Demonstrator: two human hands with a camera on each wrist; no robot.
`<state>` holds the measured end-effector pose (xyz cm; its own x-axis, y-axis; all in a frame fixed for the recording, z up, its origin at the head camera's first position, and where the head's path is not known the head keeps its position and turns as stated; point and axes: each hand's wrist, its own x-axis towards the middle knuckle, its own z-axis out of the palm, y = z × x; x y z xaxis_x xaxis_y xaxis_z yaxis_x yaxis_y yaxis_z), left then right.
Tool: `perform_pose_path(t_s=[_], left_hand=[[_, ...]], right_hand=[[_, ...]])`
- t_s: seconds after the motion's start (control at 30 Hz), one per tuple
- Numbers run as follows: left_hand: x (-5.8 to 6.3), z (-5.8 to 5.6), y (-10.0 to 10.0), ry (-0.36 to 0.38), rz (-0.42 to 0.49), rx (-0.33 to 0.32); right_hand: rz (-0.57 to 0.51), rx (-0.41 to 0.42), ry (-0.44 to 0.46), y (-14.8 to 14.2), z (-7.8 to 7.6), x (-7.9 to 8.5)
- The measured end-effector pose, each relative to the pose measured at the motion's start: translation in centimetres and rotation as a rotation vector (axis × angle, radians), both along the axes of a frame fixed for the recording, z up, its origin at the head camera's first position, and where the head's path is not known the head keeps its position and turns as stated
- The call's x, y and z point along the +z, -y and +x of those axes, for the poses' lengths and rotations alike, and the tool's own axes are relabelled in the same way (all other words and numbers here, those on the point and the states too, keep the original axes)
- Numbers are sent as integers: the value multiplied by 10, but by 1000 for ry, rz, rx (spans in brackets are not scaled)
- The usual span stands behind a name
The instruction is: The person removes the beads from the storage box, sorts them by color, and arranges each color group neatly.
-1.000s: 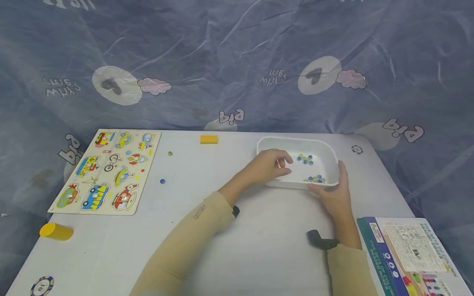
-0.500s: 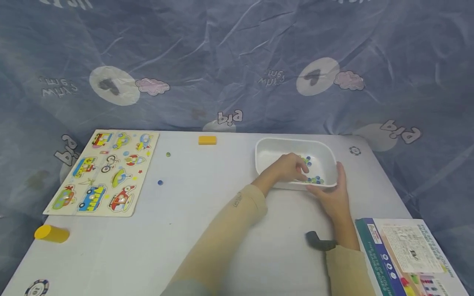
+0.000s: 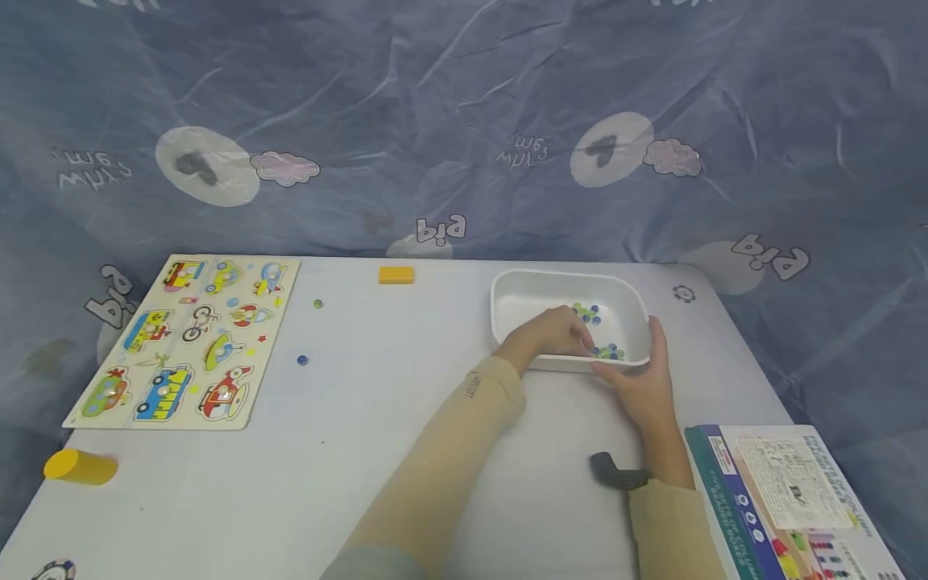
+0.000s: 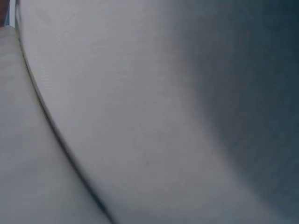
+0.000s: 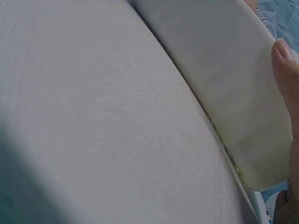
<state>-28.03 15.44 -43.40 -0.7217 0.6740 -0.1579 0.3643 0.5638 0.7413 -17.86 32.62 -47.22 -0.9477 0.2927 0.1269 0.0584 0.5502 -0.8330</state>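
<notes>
A white plastic tray stands at the right of the table, with blue and green glass marbles in two clusters: one farther back, one by the near wall. My left hand reaches into the tray over the near wall. Its bent fingers point down at the near cluster; whether a marble is between them is hidden. My right hand grips the tray's near right corner, thumb on the near wall, fingers along the right end. In the right wrist view, the thumb lies on the tray's wall.
A blue marble and a green marble lie on the table. A picture puzzle board and a yellow cylinder are at the left. A yellow block lies at the back, a printed box at the front right.
My left hand has moved right and down into the tray, from over its left part to the near cluster of marbles. My right hand keeps its hold on the tray. The head view has shifted slightly.
</notes>
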Motion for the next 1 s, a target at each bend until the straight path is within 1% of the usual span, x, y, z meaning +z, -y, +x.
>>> perform_pose_path(t_s=[0.1,0.2,0.3,0.57,0.73,0.93,1.0], left_hand=[[-3,-2,-1,10,5,-27],[-2,-2,-2,18,-5,-45],[-2,-1,-3,19,-21,-46],[-2,-2,-3,1,-33,-37],[-4,-3,-2,-10,-31,-16],[-5,-4,-4,-4,-70,-1],[-4,-3,-4,8,-83,5]], right_hand=[[9,-3,-7,1,0,0],[12,-2,-13,1,-1,-1],[12,1,-16,2,-1,-1],[6,5,-31,1,0,1],[1,9,-27,1,-1,1],[3,7,-18,1,-2,1],[4,7,-18,1,-2,1]])
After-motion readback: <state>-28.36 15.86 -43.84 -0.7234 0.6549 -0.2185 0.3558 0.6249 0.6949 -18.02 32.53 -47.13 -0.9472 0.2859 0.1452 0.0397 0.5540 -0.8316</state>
